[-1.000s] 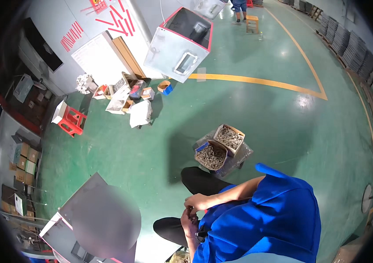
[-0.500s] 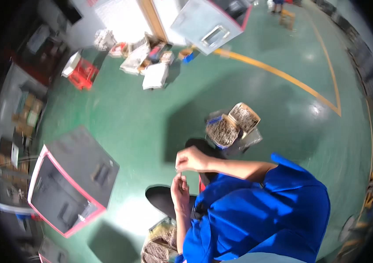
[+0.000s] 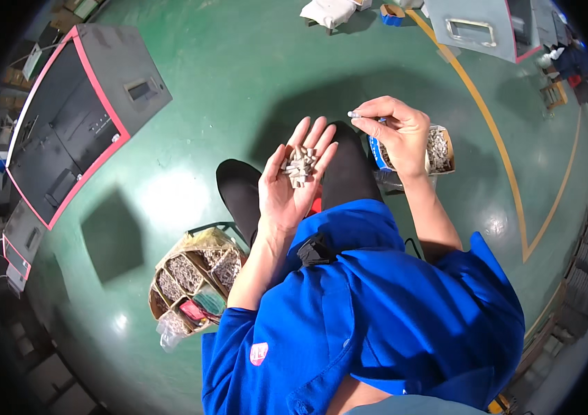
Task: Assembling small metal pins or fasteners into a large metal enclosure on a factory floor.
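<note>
A pile of small pale cylindrical pieces (image 3: 299, 167) rests in the palm of my left hand (image 3: 286, 197), which is turned up with its fingers extended around them. Level with it and to the right, my right hand (image 3: 405, 135) is raised, pinching one small whitish piece (image 3: 354, 115) between thumb and fingertips. The two hands are apart. Partly behind my right hand and wrist stands an open box (image 3: 450, 158) of similar small pieces, next to a blue container (image 3: 379, 153). My thighs lie below both hands.
To my lower left sits a divided carton (image 3: 205, 238) with several compartments of small pieces. Grey cabinets with pink edging stand at the far left (image 3: 121, 90) and upper right (image 3: 470, 31). A yellow line (image 3: 485, 111) runs along the green floor (image 3: 190, 131).
My hands, close together earlier, have separated. The left palm now shows upward with the pile in view, and the right hand is farther right. The whole view has shifted and turned.
</note>
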The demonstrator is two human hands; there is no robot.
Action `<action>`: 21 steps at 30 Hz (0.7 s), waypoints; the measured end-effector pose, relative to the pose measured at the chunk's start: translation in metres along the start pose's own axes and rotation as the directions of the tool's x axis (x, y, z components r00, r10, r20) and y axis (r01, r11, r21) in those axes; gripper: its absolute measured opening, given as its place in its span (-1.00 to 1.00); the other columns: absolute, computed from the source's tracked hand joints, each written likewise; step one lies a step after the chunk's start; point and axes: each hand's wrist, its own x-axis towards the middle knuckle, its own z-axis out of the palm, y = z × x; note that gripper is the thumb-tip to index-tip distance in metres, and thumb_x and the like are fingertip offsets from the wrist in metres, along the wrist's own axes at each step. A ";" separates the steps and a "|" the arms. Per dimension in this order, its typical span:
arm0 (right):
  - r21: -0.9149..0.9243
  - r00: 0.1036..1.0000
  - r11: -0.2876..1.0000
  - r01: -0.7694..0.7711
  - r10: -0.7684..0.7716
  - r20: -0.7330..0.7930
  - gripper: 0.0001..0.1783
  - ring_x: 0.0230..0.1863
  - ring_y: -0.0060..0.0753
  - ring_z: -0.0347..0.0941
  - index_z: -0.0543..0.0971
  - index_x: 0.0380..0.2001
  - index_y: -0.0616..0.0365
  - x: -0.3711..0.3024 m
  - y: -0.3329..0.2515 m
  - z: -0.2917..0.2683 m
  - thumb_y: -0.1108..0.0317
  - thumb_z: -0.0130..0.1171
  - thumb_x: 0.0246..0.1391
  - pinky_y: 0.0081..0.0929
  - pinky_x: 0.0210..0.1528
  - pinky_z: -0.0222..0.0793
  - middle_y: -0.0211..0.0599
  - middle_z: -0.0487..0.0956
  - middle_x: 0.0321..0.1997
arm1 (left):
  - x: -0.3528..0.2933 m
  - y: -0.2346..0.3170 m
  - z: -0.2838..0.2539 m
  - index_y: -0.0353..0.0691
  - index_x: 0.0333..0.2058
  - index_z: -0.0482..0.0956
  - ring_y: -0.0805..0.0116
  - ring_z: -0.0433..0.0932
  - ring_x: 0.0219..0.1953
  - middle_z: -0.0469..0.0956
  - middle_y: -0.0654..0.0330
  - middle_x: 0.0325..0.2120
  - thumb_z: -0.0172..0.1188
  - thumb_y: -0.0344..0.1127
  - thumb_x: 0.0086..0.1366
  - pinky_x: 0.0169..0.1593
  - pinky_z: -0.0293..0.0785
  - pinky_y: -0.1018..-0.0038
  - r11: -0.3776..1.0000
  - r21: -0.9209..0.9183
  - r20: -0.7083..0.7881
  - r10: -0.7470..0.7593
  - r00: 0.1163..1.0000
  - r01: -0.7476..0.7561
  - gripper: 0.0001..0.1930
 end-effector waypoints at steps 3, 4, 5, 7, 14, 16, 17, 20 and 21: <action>-0.149 0.995 0.984 0.097 -0.090 0.053 -0.93 -0.34 -0.49 0.52 0.60 -0.46 0.26 0.006 -0.002 0.004 0.61 0.23 -0.10 -0.59 -0.24 0.43 -0.26 0.60 -0.42 | 0.003 -0.002 0.009 -0.38 0.24 0.01 -0.02 -0.09 0.34 -0.03 -0.12 0.27 -0.17 -0.26 0.34 0.37 -0.14 0.12 0.998 -0.056 -0.008 -0.009 1.000 0.008 -0.45; -0.209 0.990 0.969 0.132 -0.119 0.074 -0.94 -0.35 -0.48 0.52 0.60 -0.47 0.26 0.005 -0.002 0.006 0.60 0.23 -0.10 -0.58 -0.25 0.43 -0.26 0.60 -0.42 | 0.001 -0.003 0.011 -0.38 0.23 0.02 -0.02 -0.09 0.33 -0.02 -0.12 0.27 -0.18 -0.25 0.35 0.36 -0.13 0.12 0.999 -0.045 -0.014 -0.001 1.000 0.000 -0.46; -0.219 0.991 0.968 0.121 -0.106 0.078 -0.95 -0.35 -0.47 0.52 0.60 -0.48 0.26 0.004 -0.003 0.008 0.58 0.24 -0.10 -0.57 -0.26 0.42 -0.26 0.60 -0.42 | 0.000 -0.003 0.011 -0.37 0.23 0.03 -0.02 -0.08 0.33 -0.02 -0.12 0.27 -0.18 -0.24 0.35 0.36 -0.12 0.12 0.999 -0.042 -0.016 -0.004 1.000 0.004 -0.46; -0.240 0.993 0.965 0.103 -0.086 0.081 -0.96 -0.36 -0.47 0.52 0.59 -0.49 0.25 0.003 -0.003 0.011 0.55 0.25 -0.10 -0.57 -0.28 0.41 -0.25 0.59 -0.42 | 0.002 -0.003 0.009 -0.37 0.24 0.03 -0.02 -0.08 0.33 -0.01 -0.11 0.27 -0.19 -0.23 0.35 0.36 -0.11 0.13 0.999 -0.031 -0.014 -0.015 1.000 0.015 -0.46; -0.184 0.978 0.981 -0.062 0.096 0.184 -0.92 -0.35 -0.48 0.48 0.57 -0.42 0.29 -0.001 0.022 0.023 0.54 0.22 -0.06 -0.59 -0.27 0.38 -0.27 0.56 -0.38 | 0.001 -0.001 -0.009 -0.42 0.23 0.00 0.01 -0.01 0.32 0.00 -0.13 0.26 -0.20 -0.27 0.33 0.36 -0.08 0.16 0.998 0.051 -0.087 0.040 0.995 -0.035 -0.45; -0.286 0.966 0.952 -0.112 0.172 0.192 -0.91 -0.37 -0.53 0.48 0.52 -0.40 0.27 -0.008 0.049 0.014 0.49 0.20 -0.01 -0.58 -0.29 0.39 -0.31 0.54 -0.41 | 0.001 0.001 -0.022 -0.45 0.22 0.00 0.01 -0.01 0.31 0.01 -0.17 0.25 -0.27 -0.34 0.34 0.35 -0.03 0.19 0.995 0.097 -0.197 0.031 0.980 -0.012 -0.48; -0.316 0.953 0.936 -0.156 0.226 0.201 -0.91 -0.38 -0.54 0.49 0.50 -0.40 0.27 -0.012 0.061 0.008 0.48 0.19 0.01 -0.58 -0.29 0.39 -0.32 0.54 -0.42 | 0.000 0.003 -0.029 -0.47 0.21 0.02 0.00 0.01 0.30 0.03 -0.18 0.24 -0.28 -0.35 0.34 0.34 0.02 0.20 0.990 0.138 -0.267 0.042 0.963 -0.005 -0.50; -0.420 0.948 0.871 -0.253 0.310 0.071 -0.92 -0.39 -0.54 0.51 0.46 -0.42 0.28 -0.041 0.098 -0.037 0.51 0.15 0.03 -0.59 -0.31 0.42 -0.33 0.53 -0.47 | -0.008 -0.003 -0.041 -0.41 0.17 0.16 0.07 0.17 0.24 0.18 -0.10 0.18 -0.22 -0.39 0.36 0.28 0.20 0.27 0.994 0.103 -0.373 0.021 0.928 0.018 -0.57; -0.296 0.932 0.890 -0.348 0.362 -0.010 -0.90 -0.40 -0.53 0.52 0.47 -0.44 0.30 -0.048 0.109 -0.054 0.51 0.18 -0.02 -0.55 -0.32 0.43 -0.28 0.54 -0.47 | -0.009 -0.003 -0.043 -0.41 0.17 0.17 0.07 0.18 0.24 0.19 -0.09 0.17 -0.21 -0.40 0.35 0.27 0.21 0.27 0.996 0.086 -0.396 0.027 0.918 0.008 -0.57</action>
